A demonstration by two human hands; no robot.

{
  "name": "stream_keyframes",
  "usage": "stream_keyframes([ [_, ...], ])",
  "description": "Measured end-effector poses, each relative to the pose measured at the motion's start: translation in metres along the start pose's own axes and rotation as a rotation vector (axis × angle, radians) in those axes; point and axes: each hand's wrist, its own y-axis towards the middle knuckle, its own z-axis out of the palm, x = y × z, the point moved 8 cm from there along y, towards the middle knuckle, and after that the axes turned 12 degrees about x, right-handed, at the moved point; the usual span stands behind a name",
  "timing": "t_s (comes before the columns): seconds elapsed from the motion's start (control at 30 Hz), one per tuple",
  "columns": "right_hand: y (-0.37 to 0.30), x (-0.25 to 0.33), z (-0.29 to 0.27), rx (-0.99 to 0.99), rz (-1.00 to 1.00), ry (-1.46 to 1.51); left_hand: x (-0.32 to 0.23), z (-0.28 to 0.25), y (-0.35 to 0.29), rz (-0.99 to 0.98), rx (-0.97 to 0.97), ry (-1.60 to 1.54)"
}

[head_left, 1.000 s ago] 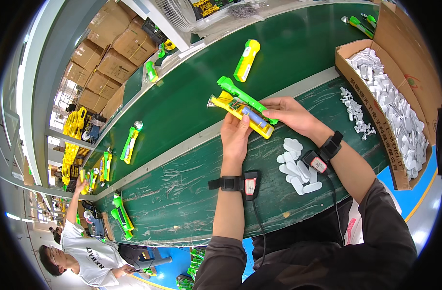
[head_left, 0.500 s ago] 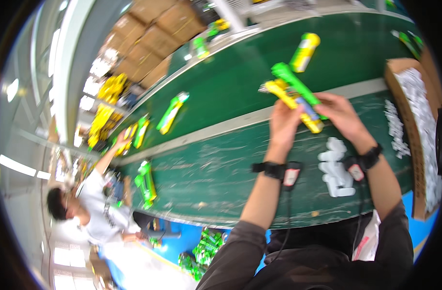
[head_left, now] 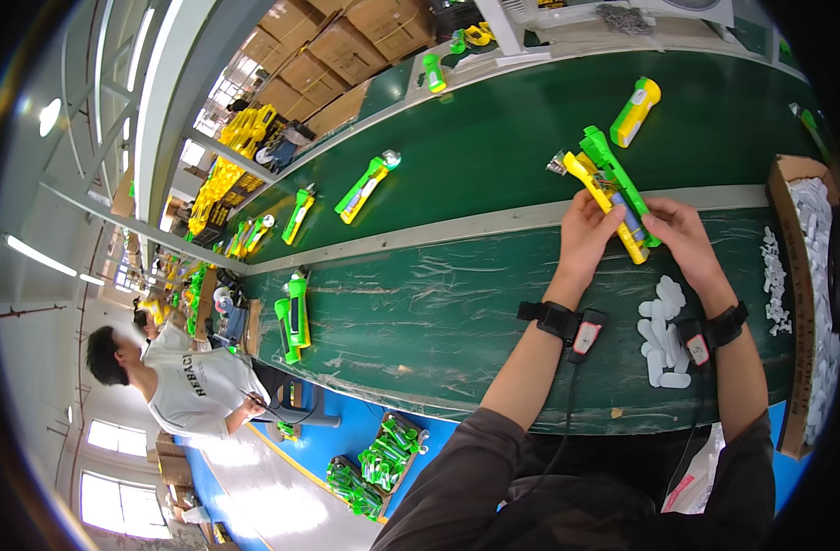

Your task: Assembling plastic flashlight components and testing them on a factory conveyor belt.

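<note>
Both hands hold an opened flashlight above the near side of the green work surface, its two shell halves spread apart. My left hand [head_left: 583, 241] is closed round the yellow half [head_left: 582, 172], which has a shiny lamp head at its far end. My right hand [head_left: 684, 237] grips the green half [head_left: 613, 165] along its near part. Between the halves show a blue cylindrical cell [head_left: 631, 219] and thin wires. Several white oval plastic pieces [head_left: 660, 335] lie by my right wrist. Just beyond the hands, a green-and-yellow flashlight [head_left: 635, 115] rests on the green belt [head_left: 493, 138].
At right stands a cardboard box [head_left: 799, 312] of white parts, with small white pieces [head_left: 774, 285] beside it. More flashlights [head_left: 367, 188] lie along the belt; a pair [head_left: 293, 317] sits on the near surface. A co-worker [head_left: 195, 386] is at left, near floor crates [head_left: 388, 455].
The view has swung, so everything sits farther right and lower. Both flashlight halves stay in my hands. The co-worker's arm, earlier stretched to the belt, is drawn back.
</note>
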Motion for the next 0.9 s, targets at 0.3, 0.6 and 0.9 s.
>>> stream_keyframes([
  [0.3,0.007,-0.016,0.019,0.19,-0.013,0.046,-0.006,0.006,-0.004,-0.004,0.125,-0.203],
  [0.6,0.001,-0.002,0.007,0.167,0.199,-0.044,0.0,0.0,0.0,-0.032,0.055,-0.168],
  [0.9,-0.049,0.028,0.028,0.228,0.271,-1.414,0.009,-0.012,0.0,0.016,-0.006,-0.226],
])
